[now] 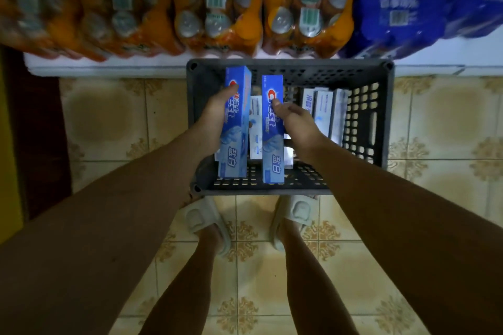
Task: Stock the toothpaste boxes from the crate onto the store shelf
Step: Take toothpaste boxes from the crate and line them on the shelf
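Both bare forearms reach down over dark grey perforated plastic crate (378, 117) on tiled floor (103, 117), left hand (215, 114) fingers gripping one blue rectangular toothpaste box (235, 122), right hand (299, 122) pinching second blue toothpaste box (272, 130), white boxes (324, 109) inside crate.

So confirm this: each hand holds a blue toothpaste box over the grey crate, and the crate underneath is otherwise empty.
Not empty. The head view shows more boxes standing in the crate, pale ones at its right side and between the two held ones. The rest holds: the left hand grips one blue box and the right hand grips the other, both over the crate.
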